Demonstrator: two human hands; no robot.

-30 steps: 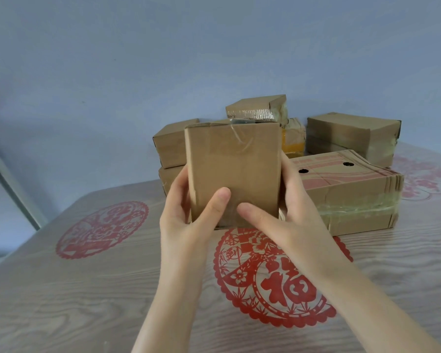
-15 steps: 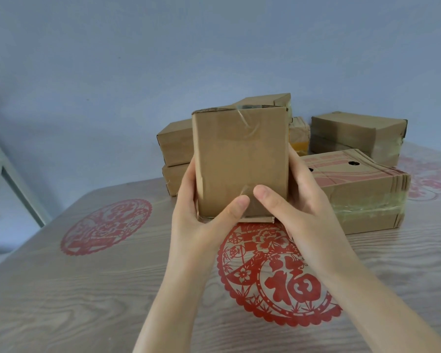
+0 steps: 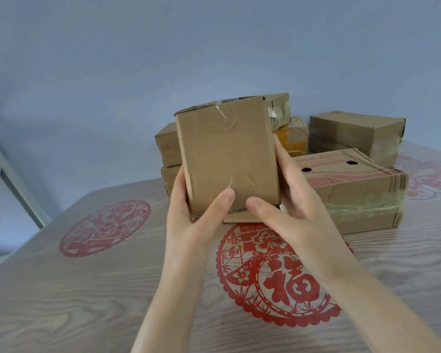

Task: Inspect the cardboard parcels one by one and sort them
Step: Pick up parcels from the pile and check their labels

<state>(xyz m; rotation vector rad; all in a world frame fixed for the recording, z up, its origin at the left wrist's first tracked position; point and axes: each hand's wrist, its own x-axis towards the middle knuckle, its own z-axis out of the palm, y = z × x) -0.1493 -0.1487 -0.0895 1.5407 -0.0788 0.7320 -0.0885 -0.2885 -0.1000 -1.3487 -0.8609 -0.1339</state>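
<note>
A plain brown cardboard parcel [image 3: 227, 154] with clear tape is held upright above the table, between both hands. My left hand [image 3: 191, 215] grips its left side, thumb on the front near the bottom edge. My right hand [image 3: 290, 207] grips the right side, thumb pressed on the lower front. Behind it lie more parcels: two stacked ones [image 3: 167, 146] at the left, a taped one [image 3: 278, 110] on top, a yellow-taped one [image 3: 290, 136], a large red-printed box [image 3: 354, 192] with two holes, and a brown box [image 3: 354, 133] at the far right.
The wood-grain table [image 3: 61, 301] carries red paper-cut decals at left [image 3: 105, 228], centre [image 3: 278, 276] and far right [image 3: 423, 174]. A blue-grey wall stands behind the pile. A pale metal frame [image 3: 13, 184] slants at the left edge.
Both hands have lifted the parcel a little higher and tilted it, so its top edge now slants. The pile behind has not moved.
</note>
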